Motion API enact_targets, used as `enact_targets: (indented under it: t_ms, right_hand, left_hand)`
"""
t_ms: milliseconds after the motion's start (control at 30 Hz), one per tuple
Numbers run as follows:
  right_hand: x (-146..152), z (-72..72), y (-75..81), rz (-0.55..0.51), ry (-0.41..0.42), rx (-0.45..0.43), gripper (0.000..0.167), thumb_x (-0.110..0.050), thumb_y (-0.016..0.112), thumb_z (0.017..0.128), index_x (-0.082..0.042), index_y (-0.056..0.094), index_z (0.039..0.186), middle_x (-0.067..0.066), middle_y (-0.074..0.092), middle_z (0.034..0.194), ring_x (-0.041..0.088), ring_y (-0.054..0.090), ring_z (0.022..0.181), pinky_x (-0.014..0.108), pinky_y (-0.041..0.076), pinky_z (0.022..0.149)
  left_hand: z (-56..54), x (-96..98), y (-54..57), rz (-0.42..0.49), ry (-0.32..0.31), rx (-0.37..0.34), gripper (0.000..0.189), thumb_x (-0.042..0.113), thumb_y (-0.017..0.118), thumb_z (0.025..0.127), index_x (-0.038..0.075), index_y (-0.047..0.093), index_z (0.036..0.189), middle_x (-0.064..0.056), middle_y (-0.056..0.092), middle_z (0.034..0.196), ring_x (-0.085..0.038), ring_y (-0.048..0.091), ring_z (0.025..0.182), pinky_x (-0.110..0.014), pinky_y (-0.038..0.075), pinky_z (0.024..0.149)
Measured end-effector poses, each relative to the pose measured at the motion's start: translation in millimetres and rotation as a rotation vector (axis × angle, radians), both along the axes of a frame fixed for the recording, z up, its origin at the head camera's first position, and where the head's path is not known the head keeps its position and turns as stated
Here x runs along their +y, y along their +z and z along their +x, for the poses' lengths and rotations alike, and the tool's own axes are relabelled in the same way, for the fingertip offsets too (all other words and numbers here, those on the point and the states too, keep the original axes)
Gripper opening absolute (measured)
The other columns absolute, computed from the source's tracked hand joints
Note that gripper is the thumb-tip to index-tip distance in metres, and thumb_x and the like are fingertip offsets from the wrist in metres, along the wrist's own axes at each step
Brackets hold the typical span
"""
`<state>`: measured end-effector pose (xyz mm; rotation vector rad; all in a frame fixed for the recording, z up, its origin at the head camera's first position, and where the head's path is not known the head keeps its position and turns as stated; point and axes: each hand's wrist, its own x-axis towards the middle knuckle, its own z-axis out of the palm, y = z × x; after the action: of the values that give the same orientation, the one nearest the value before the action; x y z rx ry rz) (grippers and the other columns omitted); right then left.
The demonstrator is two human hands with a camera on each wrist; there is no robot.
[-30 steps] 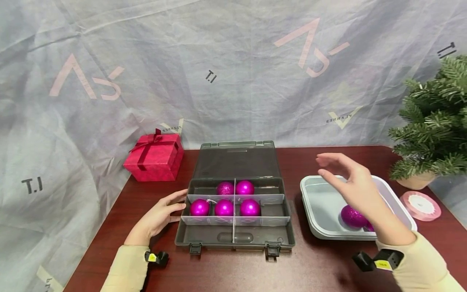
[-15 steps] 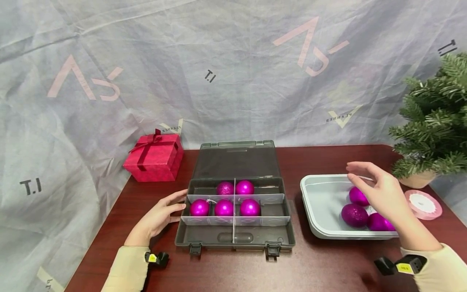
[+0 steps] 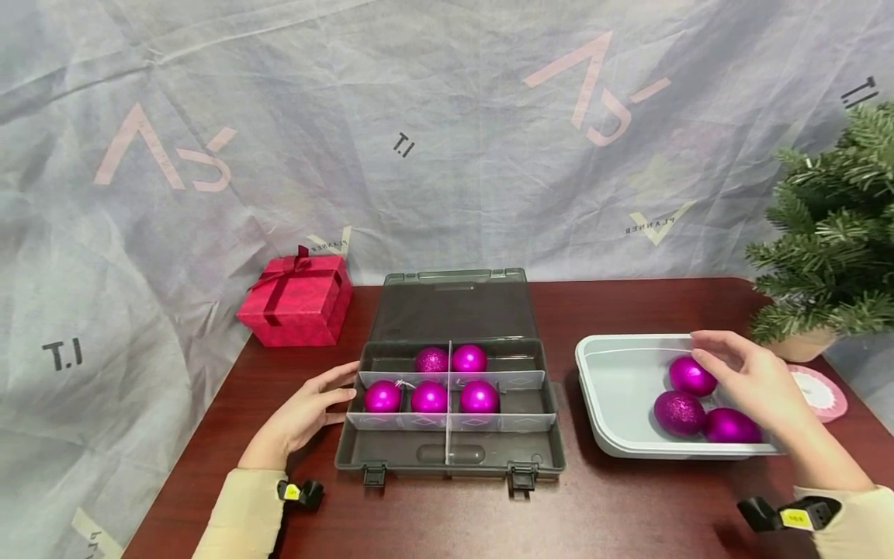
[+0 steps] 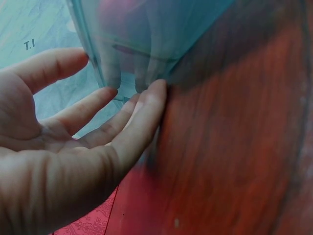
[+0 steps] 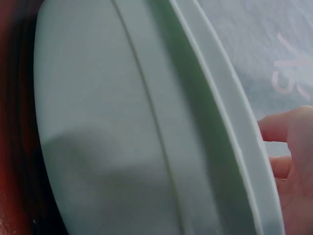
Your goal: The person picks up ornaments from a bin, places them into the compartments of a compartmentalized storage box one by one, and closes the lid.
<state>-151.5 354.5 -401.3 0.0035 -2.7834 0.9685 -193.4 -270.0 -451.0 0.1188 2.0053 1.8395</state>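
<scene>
A grey see-through divided box (image 3: 513, 449) stands with its lid up. Purple Christmas balls, such as a glossy one (image 3: 479, 397), sit in its back and middle rows; the front row shows bare. My left hand (image 3: 300, 419) rests its fingertips against the box's left side, also seen in the left wrist view. Over the right part of a pale plastic tub (image 3: 608, 404) hovers my right hand (image 3: 757, 384), fingers loosely bent and holding nothing. Its thumb is right by a purple ball (image 3: 691, 376) in the tub. A glittery ball (image 3: 680, 412) and another ball (image 3: 731, 426) lie nearer the front.
A red gift box (image 3: 296, 303) stands at the back left. To the right are a small artificial fir tree (image 3: 831, 248) in a pot and a pink ribbon roll (image 3: 820, 394), partly behind my right hand. A grey cloth hangs behind the table.
My right hand has moved right and lower across the tub, uncovering the balls in it. The left hand and the divided box have stayed put.
</scene>
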Motion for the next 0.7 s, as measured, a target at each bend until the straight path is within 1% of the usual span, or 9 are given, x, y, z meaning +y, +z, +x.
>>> enact_targets:
  t_ms: [33, 100, 133, 200, 333, 433, 567, 633, 700]
  right_hand:
    - [0.2, -0.1, -1.0, 0.013, 0.009, -0.009, 0.042, -0.033, 0.061, 0.103, -0.006, 0.061, 0.135, 0.025, 0.065, 0.126, 0.015, 0.061, 0.108, 0.037, 0.039, 0.08]
    - [0.4, -0.6, -2.7, 0.036, 0.028, -0.024, 0.041, -0.031, 0.061, 0.104, -0.005, 0.061, 0.135, 0.03, 0.063, 0.126, 0.036, 0.06, 0.109, 0.042, 0.04, 0.078]
    - [0.6, -0.8, -3.3, 0.045, 0.04, -0.03, 0.04, -0.03, 0.061, 0.104, -0.004, 0.061, 0.134, 0.032, 0.063, 0.125, 0.044, 0.058, 0.109, 0.045, 0.041, 0.077]
    - [1.3, -1.1, -4.2, 0.062, 0.054, -0.04, 0.039, -0.027, 0.062, 0.103, -0.003, 0.061, 0.134, 0.033, 0.062, 0.124, 0.047, 0.059, 0.108, 0.044, 0.042, 0.075]
    - [2.9, -2.2, -5.8, 0.085, 0.076, -0.048, 0.039, -0.021, 0.068, 0.099, 0.0, 0.062, 0.132, 0.035, 0.062, 0.123, 0.053, 0.06, 0.109, 0.052, 0.044, 0.077]
    - [3.8, -3.8, -6.6, 0.11, 0.095, -0.041, 0.042, -0.017, 0.076, 0.093, 0.001, 0.064, 0.129, 0.035, 0.063, 0.121, 0.053, 0.061, 0.107, 0.053, 0.045, 0.077]
    - [3.9, -6.3, -7.6, 0.148, 0.116, -0.019, 0.047, -0.015, 0.084, 0.084, 0.001, 0.067, 0.125, 0.033, 0.064, 0.118, 0.049, 0.064, 0.101, 0.048, 0.045, 0.074]
    - [3.9, -7.2, -8.2, 0.161, 0.121, -0.015, 0.049, -0.015, 0.086, 0.082, 0.002, 0.067, 0.124, 0.033, 0.064, 0.118, 0.049, 0.064, 0.1, 0.049, 0.046, 0.075]
    - [3.8, -7.6, -8.6, 0.18, 0.123, -0.021, 0.05, -0.015, 0.086, 0.081, 0.002, 0.068, 0.123, 0.034, 0.064, 0.118, 0.051, 0.063, 0.099, 0.053, 0.047, 0.075]
  left_hand:
    - [0.0, 0.0, -0.1, -0.001, 0.001, 0.0, 0.064, 0.011, 0.059, 0.101, 0.007, 0.032, 0.159, -0.023, 0.03, 0.159, -0.037, 0.037, 0.137, -0.057, 0.044, 0.104]
    - [-0.2, 0.2, -0.4, 0.003, 0.0, 0.0, 0.064, 0.011, 0.059, 0.101, 0.006, 0.032, 0.16, -0.023, 0.03, 0.159, -0.037, 0.037, 0.137, -0.056, 0.044, 0.104]
    - [-0.3, 0.4, -0.7, 0.004, 0.001, 0.0, 0.064, 0.011, 0.059, 0.101, 0.006, 0.032, 0.16, -0.023, 0.03, 0.159, -0.037, 0.038, 0.136, -0.056, 0.044, 0.104]
    - [-0.5, 0.9, -1.1, 0.007, 0.002, 0.002, 0.064, 0.011, 0.059, 0.102, 0.006, 0.032, 0.16, -0.023, 0.031, 0.159, -0.035, 0.04, 0.135, -0.056, 0.045, 0.104]
    - [-0.8, 1.2, -1.4, 0.007, 0.0, 0.003, 0.064, 0.011, 0.059, 0.102, 0.007, 0.032, 0.16, -0.023, 0.032, 0.159, -0.034, 0.042, 0.134, -0.056, 0.045, 0.104]
    - [-0.6, 1.0, -1.0, 0.005, -0.005, 0.002, 0.064, 0.012, 0.059, 0.102, 0.006, 0.031, 0.16, -0.023, 0.031, 0.159, -0.035, 0.041, 0.134, -0.056, 0.044, 0.104]
    - [-0.4, 0.7, -0.6, 0.003, -0.001, 0.004, 0.064, 0.011, 0.058, 0.102, 0.007, 0.032, 0.16, -0.023, 0.031, 0.159, -0.036, 0.04, 0.135, -0.057, 0.044, 0.104]
    - [-0.4, 0.7, -0.7, 0.003, 0.0, 0.004, 0.063, 0.011, 0.058, 0.102, 0.007, 0.032, 0.16, -0.023, 0.031, 0.159, -0.036, 0.04, 0.136, -0.057, 0.044, 0.104]
    - [-0.2, 0.8, -0.9, 0.003, 0.002, 0.004, 0.063, 0.011, 0.059, 0.102, 0.007, 0.033, 0.159, -0.022, 0.031, 0.16, -0.036, 0.04, 0.136, -0.057, 0.044, 0.104]
